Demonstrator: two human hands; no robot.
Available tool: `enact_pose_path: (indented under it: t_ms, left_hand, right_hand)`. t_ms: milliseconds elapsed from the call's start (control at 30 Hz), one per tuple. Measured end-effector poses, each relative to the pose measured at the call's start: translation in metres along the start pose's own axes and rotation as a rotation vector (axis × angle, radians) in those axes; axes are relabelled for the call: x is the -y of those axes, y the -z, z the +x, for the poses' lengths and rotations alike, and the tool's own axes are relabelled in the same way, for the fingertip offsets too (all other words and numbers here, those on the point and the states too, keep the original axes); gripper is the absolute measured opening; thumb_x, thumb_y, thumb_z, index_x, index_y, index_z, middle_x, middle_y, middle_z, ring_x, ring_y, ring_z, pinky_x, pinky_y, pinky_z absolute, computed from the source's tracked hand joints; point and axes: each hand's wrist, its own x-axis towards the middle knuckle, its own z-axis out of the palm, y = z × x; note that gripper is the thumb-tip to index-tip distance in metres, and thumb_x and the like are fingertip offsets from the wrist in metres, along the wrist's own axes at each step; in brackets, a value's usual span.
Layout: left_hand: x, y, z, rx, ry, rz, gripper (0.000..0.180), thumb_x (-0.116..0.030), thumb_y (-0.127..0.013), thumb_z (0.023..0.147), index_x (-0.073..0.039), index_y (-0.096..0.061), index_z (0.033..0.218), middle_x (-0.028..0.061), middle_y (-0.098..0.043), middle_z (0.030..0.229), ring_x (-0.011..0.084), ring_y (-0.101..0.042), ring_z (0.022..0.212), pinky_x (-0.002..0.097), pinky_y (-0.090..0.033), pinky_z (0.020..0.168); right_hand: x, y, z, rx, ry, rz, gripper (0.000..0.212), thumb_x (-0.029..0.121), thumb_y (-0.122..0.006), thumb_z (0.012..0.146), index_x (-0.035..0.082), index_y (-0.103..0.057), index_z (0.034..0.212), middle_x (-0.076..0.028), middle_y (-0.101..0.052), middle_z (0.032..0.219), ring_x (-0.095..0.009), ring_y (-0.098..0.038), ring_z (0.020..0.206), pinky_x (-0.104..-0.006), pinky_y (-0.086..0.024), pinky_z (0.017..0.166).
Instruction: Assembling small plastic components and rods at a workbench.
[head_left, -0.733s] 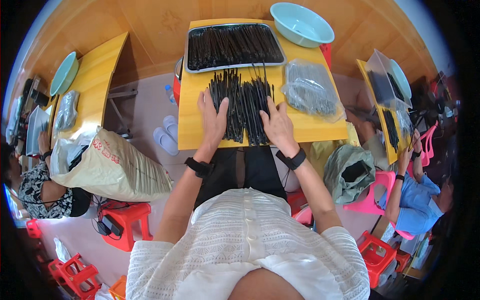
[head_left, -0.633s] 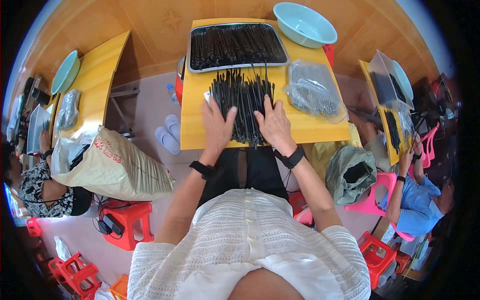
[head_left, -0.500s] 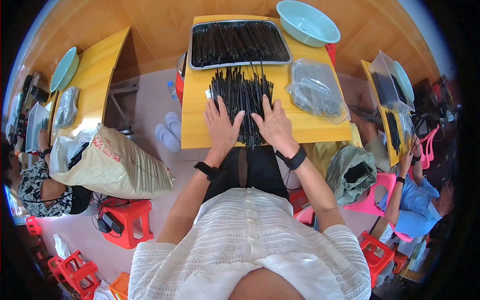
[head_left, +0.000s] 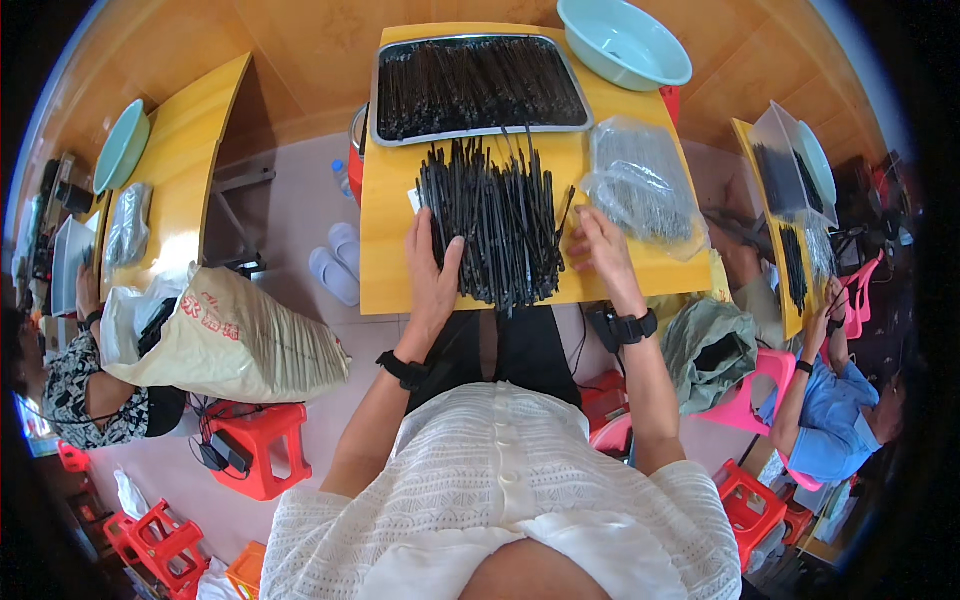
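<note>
A loose pile of long, thin black sticks [head_left: 495, 225], perhaps dried pods, lies on the yellow table in front of me, its ends uneven. Along the pile's left edge rests my left hand [head_left: 434, 285], thumb apart from the fingers and nothing gripped. My right hand [head_left: 608, 258] is just off the pile's right side, fingers loosely apart and holding nothing that I can see. One stick leans out of the pile toward it. Behind the pile stands a metal tray [head_left: 480, 136] filled with similar dark sticks. A clear plastic bag [head_left: 645, 180] of thin pieces lies to the right.
A light-blue basin [head_left: 625, 45] stands at the table's far right corner. To the left is a large woven sack [head_left: 250, 340] by a red stool [head_left: 262, 455]. A green-grey sack [head_left: 705, 355] sits at lower right. People work at side tables [head_left: 180, 170].
My right hand has come off the sticks and moved right. My left hand has slid down to the pile's left edge. The pile looks more spread toward the right.
</note>
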Motion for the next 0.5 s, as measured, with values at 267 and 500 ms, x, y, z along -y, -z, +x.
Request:
enact_pose_path:
  t_ms: [267,500]
  left_hand:
    - [-0.005,0.005,0.001,0.033,0.031,0.057,0.052,-0.021,-0.050,0.087,0.004,-0.032,0.129,0.0217,-0.034,0.128,0.0328,-0.033,0.121,0.0372,-0.025,0.102]
    - [-0.006,0.005,0.003,0.051,0.010,0.089,0.050,-0.021,-0.050,0.087,0.005,-0.034,0.127,0.0210,-0.037,0.125,0.0325,-0.035,0.118,0.0367,-0.026,0.101]
  right_hand:
    - [0.011,-0.019,-0.027,-0.050,0.247,-0.223,0.061,0.031,-0.071,0.069,0.000,-0.048,0.117,-0.009,-0.055,0.071,-0.014,-0.053,0.059,-0.0282,-0.044,0.054]
    - [-0.004,-0.024,-0.024,-0.123,0.328,-0.108,0.026,0.009,-0.064,0.072,-0.001,-0.060,0.095,-0.008,-0.055,0.063,-0.013,-0.050,0.055,-0.0269,-0.042,0.053]
